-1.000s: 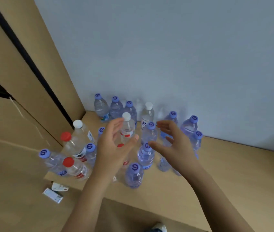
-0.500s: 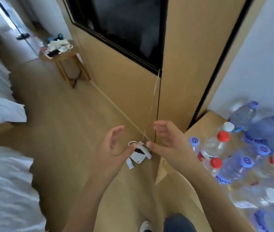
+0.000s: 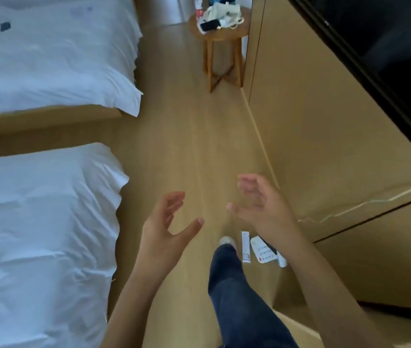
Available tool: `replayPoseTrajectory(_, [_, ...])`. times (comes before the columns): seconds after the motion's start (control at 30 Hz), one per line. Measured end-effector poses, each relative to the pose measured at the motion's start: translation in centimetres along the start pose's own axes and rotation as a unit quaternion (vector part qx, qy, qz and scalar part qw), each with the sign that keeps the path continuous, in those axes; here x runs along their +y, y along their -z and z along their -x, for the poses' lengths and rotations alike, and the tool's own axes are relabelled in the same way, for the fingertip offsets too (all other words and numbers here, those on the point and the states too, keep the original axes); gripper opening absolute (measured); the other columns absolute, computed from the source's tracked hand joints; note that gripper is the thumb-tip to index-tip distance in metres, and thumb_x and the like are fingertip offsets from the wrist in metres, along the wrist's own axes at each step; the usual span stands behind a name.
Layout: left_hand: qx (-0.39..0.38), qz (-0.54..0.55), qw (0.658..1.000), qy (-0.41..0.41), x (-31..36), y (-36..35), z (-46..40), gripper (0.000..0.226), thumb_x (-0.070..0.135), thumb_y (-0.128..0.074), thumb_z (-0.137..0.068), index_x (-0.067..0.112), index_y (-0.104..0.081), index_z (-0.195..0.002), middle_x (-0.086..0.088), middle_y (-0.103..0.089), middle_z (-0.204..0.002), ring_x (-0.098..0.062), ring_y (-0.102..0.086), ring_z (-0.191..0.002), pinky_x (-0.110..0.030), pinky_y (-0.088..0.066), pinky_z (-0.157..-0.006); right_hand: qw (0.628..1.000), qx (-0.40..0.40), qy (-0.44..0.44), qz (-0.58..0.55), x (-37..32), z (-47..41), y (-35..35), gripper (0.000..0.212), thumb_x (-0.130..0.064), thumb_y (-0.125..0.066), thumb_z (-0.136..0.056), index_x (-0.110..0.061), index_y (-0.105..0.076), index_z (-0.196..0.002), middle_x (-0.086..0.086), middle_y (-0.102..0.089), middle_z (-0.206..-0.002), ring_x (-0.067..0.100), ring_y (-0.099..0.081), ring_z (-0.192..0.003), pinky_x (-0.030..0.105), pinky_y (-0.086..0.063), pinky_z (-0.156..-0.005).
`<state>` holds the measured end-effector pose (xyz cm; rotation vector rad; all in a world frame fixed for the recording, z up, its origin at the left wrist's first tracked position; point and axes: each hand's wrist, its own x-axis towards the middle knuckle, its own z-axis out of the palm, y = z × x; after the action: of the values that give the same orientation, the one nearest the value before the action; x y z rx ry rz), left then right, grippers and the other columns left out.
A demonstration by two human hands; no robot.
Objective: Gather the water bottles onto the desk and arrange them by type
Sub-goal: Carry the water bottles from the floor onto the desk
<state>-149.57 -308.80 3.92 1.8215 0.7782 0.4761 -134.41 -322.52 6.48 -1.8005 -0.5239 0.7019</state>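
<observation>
Over the wooden floor, between beds and wall panel: both hands held out in front, palms turned toward each other, apart.
Left hand: fingers spread and curled, thumb out to the right; nothing in it.
Right hand: fingers loosely bent, somewhat blurred; nothing in it.
Gap between hands: only bare floor shows through it.
Leg: dark trousers, stretched forward below the hands; a pale shoe tip at its end on the floor.
Small items on floor: a white strip-shaped pack just right of the shoe; a white card with red marks beside it, partly under the right wrist. What they are, cannot tell.
Beds: two with white, wrinkled covers on the left, near bed and far bed, a wooden frame edge between them.
Round wooden side table: far end of the floor, against the wall panel; carries white cloth or bags and a dark flat object, and something red and white at its back edge, too small to tell.
Wall panel: tan, on the right, with a dark screen-like surface above.
Water bottles: none clearly in view; the bench is out of frame.
</observation>
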Motion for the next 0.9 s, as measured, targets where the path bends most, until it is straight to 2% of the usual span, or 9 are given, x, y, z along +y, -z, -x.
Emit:
replayPoseTrajectory(0.27, [0.009, -0.015, 1.0, -0.009, 2.8, -1.1, -21.6, 0.05, 0.031, -0.082, -0.077, 0.034, -0.057, -0.121, 0.028, -0.06, -0.122, 0.008, -0.054, -0.12, -0.027, -0.045, -0.105, 1.0, -0.008, 0.021, 0.002, -4.3, -21.2, 1.7, 0.048, -0.02, -0.082, -0.077, -0.04, -0.055, -0.112, -0.016, -0.061, -0.12, 0.0, -0.056, -0.115, 0.024, -0.043, -0.097])
replayPoseTrajectory(0.4, [0.024, -0.008, 1.0, -0.013, 4.0, -0.5, -30.0, 0.05, 0.033, -0.082, -0.077, 0.037, -0.056, -0.12, 0.025, -0.061, -0.123, 0.007, -0.054, -0.12, -0.025, -0.044, -0.103, 0.999, -0.017, 0.027, 0.021, -6.5, -29.8, 1.8, 0.045, -0.023, -0.081, -0.079, -0.045, -0.053, -0.106, -0.014, -0.061, -0.121, 0.005, -0.057, -0.115, 0.027, -0.045, -0.096])
replayPoseTrajectory(0.53, [0.038, 0.009, 0.999, 0.009, 3.3, 0.5, -38.3, 0.048, 0.028, -0.082, -0.077, 0.04, -0.055, -0.115, 0.023, -0.061, -0.122, 0.007, -0.056, -0.118, -0.028, -0.045, -0.104, 0.999, -0.033, 0.017, 0.037, -7.8, -38.1, 0.7, 0.045, -0.027, -0.081, -0.079, -0.042, -0.055, -0.113, -0.017, -0.061, -0.119, 0.003, -0.057, -0.114, 0.025, -0.046, -0.095])
replayPoseTrajectory(0.73, [0.046, 0.018, 0.999, 0.01, 1.2, 3.5, -55.5, 0.05, 0.024, -0.083, -0.076, 0.031, -0.057, -0.118, 0.018, -0.062, -0.124, 0.002, -0.057, -0.119, -0.033, -0.046, -0.106, 0.996, -0.044, 0.027, 0.072, -11.0, -54.4, -3.4, 0.049, -0.029, -0.079, -0.081, -0.033, -0.055, -0.124, -0.016, -0.059, -0.123, 0.003, -0.055, -0.115, 0.026, -0.046, -0.098])
replayPoseTrajectory(0.9, [0.039, 0.018, 0.999, -0.013, 1.9, 7.9, -71.6, 0.049, 0.024, -0.083, -0.077, 0.031, -0.057, -0.118, 0.021, -0.061, -0.123, 0.006, -0.055, -0.118, -0.027, -0.044, -0.104, 0.995, -0.033, 0.044, 0.081, -17.3, -69.5, -7.1, 0.05, -0.03, -0.077, -0.083, -0.034, -0.053, -0.127, -0.014, -0.057, -0.128, 0.006, -0.054, -0.119, 0.036, -0.046, -0.105])
